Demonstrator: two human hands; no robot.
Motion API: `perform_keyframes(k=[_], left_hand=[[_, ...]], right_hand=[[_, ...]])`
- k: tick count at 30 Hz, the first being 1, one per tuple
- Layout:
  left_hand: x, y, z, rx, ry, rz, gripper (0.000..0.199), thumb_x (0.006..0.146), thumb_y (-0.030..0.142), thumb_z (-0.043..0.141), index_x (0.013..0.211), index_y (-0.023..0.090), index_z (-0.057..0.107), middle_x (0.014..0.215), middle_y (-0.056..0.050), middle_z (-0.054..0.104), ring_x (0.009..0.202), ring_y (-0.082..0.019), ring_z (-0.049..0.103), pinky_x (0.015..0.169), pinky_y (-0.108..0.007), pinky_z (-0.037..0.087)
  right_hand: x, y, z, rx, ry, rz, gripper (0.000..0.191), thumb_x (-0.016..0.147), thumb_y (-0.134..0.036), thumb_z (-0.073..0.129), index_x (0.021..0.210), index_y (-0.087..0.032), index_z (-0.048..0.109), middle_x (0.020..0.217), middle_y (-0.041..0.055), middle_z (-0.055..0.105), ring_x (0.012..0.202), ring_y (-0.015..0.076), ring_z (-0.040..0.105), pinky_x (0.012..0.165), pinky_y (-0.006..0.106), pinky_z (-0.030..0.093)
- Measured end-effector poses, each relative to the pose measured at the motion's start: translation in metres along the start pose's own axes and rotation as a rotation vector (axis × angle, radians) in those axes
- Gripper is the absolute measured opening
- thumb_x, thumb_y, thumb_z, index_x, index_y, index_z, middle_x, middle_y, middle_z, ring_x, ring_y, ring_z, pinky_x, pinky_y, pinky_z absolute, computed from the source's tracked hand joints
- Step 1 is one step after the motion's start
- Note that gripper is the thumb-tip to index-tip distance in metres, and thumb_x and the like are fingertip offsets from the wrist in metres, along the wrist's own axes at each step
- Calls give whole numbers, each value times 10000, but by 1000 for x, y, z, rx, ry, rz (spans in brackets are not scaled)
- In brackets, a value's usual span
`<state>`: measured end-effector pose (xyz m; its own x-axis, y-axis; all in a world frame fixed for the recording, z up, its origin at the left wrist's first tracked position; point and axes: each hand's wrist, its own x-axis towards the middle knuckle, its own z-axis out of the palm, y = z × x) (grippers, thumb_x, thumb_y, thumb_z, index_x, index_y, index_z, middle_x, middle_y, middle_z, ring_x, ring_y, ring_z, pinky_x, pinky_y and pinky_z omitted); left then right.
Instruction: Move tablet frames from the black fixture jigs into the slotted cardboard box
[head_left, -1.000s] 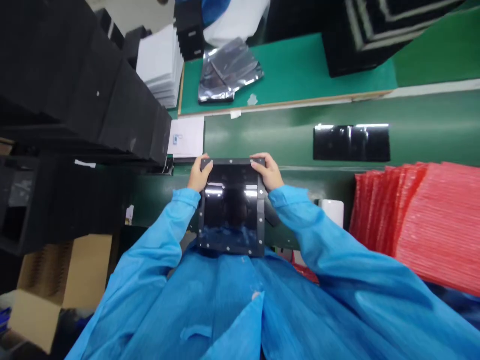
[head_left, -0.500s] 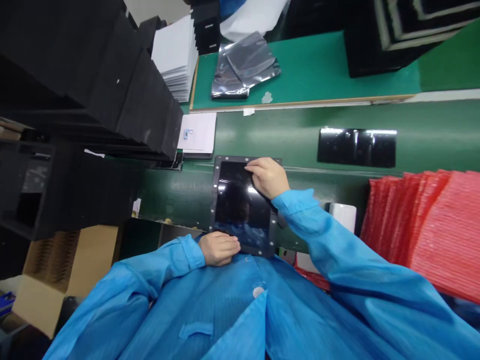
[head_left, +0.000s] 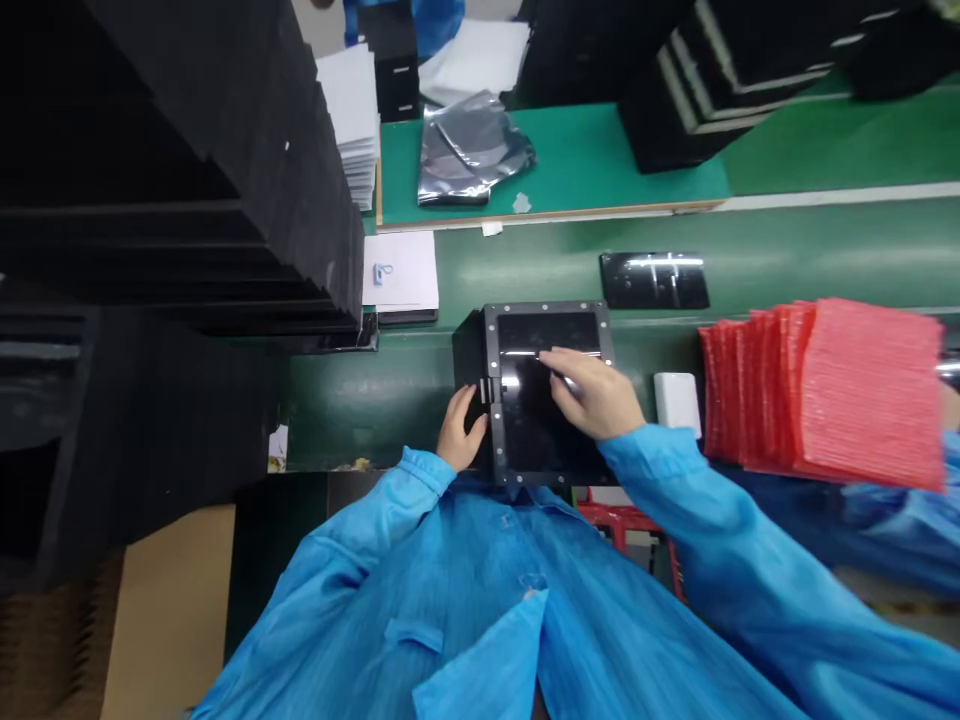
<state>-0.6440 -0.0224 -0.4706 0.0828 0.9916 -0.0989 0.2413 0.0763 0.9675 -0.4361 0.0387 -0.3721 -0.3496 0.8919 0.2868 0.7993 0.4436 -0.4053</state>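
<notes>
So: I had the bolted black panel (head_left: 547, 395) lying on the green bench (head_left: 525, 265), left hand (head_left: 461, 428) spread against its edge, right hand (head_left: 592, 392) flat on its glossy face, neither clamped; red padded sleeves (head_left: 825, 395) stacked just beside

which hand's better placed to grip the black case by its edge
Probably the left hand: it's at the side edge of the black case, while the right hand lies on top.
</notes>
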Motion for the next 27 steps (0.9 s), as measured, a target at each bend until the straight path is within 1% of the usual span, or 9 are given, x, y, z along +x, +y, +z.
perform_keyframes(k=[2, 4, 8, 9, 11, 14, 16, 20, 27], left_hand=[[5, -1, -7, -11, 86, -46, 583, 754, 220, 570, 1326, 155, 478, 1458, -141, 405, 1388, -250, 336, 1171, -423, 259], [12, -1, -25, -60, 156, -188, 634, 648, 174, 609, 1276, 146, 526, 1433, -135, 443, 1374, -277, 357, 1158, -425, 280], [25, 12, -73, -209, 149, -551, 542, 589, 259, 623, 1106, 94, 627, 1039, -129, 688, 1076, -344, 609, 972, -507, 467], [23, 22, -81, -216, 142, -548, 534, 611, 311, 621, 1097, 89, 634, 987, -124, 700, 1029, -343, 630, 942, -504, 485], [8, 52, -84, -135, 99, -357, 599, 683, 433, 613, 1184, 105, 610, 1101, -131, 682, 1105, -334, 602, 984, -480, 460], [-26, 102, -55, 253, -102, 86, 838, 730, 657, 581, 1391, 157, 454, 1458, -144, 433, 1366, -339, 364, 1125, -502, 290], [-40, 125, -21, 568, -217, 240, 952, 727, 755, 520, 1454, 163, 354, 1543, -160, 269, 1435, -351, 208, 1149, -559, 184], [-37, 134, 38, 928, -273, 228, 930, 800, 764, 379, 1474, 129, 298, 1547, -209, 223, 1450, -343, 156, 1139, -586, 166], [-32, 144, 88, 1096, -225, 186, 904, 789, 761, 399, 1464, 163, 332, 1542, -207, 243, 1437, -369, 185, 1122, -608, 180]], right_hand=[[-19, -23, -4, 87, 30, 69, 296, 874, -240, 473, 1071, -196, 689, 1086, 80, 702, 1026, 227, 656, 908, 390, 539], [-33, -42, -7, 225, 29, 166, 275, 878, -263, 493, 1064, -212, 689, 1073, 70, 706, 1008, 220, 661, 916, 391, 533], [-43, -70, 1, 718, -91, 402, 366, 868, -402, 559, 1180, -227, 636, 1198, 77, 657, 1113, 228, 614, 953, 404, 510], [-43, -74, 5, 881, -140, 448, 443, 847, -463, 585, 1227, -238, 606, 1257, 80, 625, 1163, 237, 585, 964, 410, 502], [-43, -80, 9, 1204, -249, 507, 626, 779, -591, 625, 1306, -264, 543, 1358, 84, 548, 1241, 258, 524, 981, 425, 487], [-48, -77, 4, 1505, -269, 613, 702, 733, -704, 594, 1292, -282, 554, 1373, 76, 535, 1253, 275, 510, 962, 424, 497], [-53, -64, -6, 1572, -195, 730, 638, 747, -688, 587, 1226, -267, 600, 1303, 75, 593, 1206, 279, 547, 897, 406, 533], [-60, -29, -19, 1589, -118, 839, 550, 694, -561, 714, 1136, -247, 621, 1135, 58, 680, 1047, 262, 635, 814, 372, 561], [-73, 3, -25, 1552, -24, 830, 495, 700, -511, 718, 1091, -224, 621, 1014, 58, 717, 959, 254, 670, 844, 391, 559]])
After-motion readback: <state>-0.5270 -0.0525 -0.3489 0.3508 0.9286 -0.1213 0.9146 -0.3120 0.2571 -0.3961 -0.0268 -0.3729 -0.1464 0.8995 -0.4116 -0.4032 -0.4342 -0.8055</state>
